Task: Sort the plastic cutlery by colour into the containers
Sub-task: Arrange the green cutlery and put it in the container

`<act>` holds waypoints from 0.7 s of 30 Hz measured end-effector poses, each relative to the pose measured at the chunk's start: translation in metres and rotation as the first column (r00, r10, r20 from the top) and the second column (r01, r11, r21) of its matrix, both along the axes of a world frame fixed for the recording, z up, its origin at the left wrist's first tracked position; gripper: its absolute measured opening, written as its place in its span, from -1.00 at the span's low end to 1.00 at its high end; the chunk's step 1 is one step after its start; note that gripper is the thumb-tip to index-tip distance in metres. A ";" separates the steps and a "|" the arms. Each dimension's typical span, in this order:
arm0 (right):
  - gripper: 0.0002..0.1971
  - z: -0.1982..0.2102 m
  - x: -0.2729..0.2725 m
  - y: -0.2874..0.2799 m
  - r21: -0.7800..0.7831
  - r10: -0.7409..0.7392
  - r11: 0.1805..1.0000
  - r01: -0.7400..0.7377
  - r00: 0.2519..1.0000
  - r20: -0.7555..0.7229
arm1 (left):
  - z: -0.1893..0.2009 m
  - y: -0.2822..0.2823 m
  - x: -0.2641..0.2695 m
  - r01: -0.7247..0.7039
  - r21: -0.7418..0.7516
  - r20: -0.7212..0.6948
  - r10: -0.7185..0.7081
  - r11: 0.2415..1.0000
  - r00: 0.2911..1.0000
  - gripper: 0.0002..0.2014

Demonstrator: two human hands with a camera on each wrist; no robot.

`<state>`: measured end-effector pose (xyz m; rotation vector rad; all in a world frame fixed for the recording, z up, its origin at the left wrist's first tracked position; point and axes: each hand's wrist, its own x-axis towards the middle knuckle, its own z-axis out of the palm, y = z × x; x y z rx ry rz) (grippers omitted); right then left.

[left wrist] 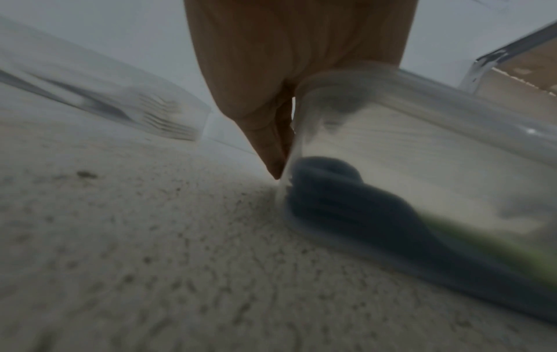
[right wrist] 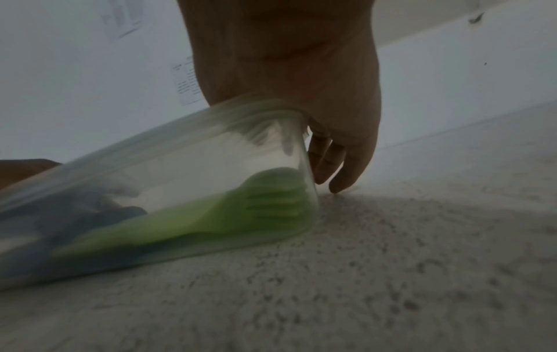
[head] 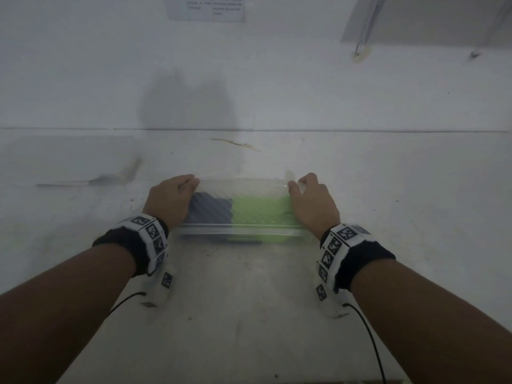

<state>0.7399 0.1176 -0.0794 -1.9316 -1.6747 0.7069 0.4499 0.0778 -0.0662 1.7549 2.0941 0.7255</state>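
Holding one clear box at both ends

Holding: our left hand (head: 169, 199) wraps the left end of the box (head: 241, 231), and our right hand (head: 311, 200) wraps the right end. Both grips are clenched on the rim, fingers over the top edge. In the left wrist view a fingertip (left wrist: 272, 164) presses down the outside of the end wall; in the right wrist view two fingers (right wrist: 328, 162) hang down outside the other end wall. We judge the two-ended hold is meant to steady or shift the box as one piece, since its thin clear walls would flex under a single hand.

Contents: dark cutlery (head: 210, 210) lies in the left half, green cutlery (head: 259, 213) in the right half. The right wrist view shows a green fork (right wrist: 265, 202), tines against the end wall. Whether a divider parts the two colours we cannot tell; the head view is blurred.

Position: the box sits on the bench (head: 249, 300), straight ahead of us, between the wrists. The right wrist view suggests its right end may be raised slightly, though blur makes this uncertain.

Elsewhere: a second clear container (left wrist: 126, 104) stands to the left, apart from the box, with a pale fork (left wrist: 169, 119) in it. A sheet of paper (head: 205, 8) is on the wall (head: 277, 65) behind.

Status, as we judge it: two colours still share one box, so sorting looks unfinished.
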 end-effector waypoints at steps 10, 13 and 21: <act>-0.34 0.008 0.005 0.001 -0.167 0.090 0.981 -0.095 0.995 -0.038 | -0.003 -0.004 0.016 -0.034 -0.287 -0.010 0.032 0.957 0.999 -0.02; -0.34 0.002 0.002 -0.006 -0.081 0.056 0.995 -0.054 0.998 0.023 | -0.010 -0.004 0.022 -0.092 -0.209 -0.108 0.071 0.973 0.992 -0.05; -0.43 0.006 0.001 -0.002 -0.083 -0.029 0.996 0.016 0.986 -0.166 | -0.015 -0.003 0.015 -0.100 -0.162 0.050 0.110 0.982 0.993 -0.11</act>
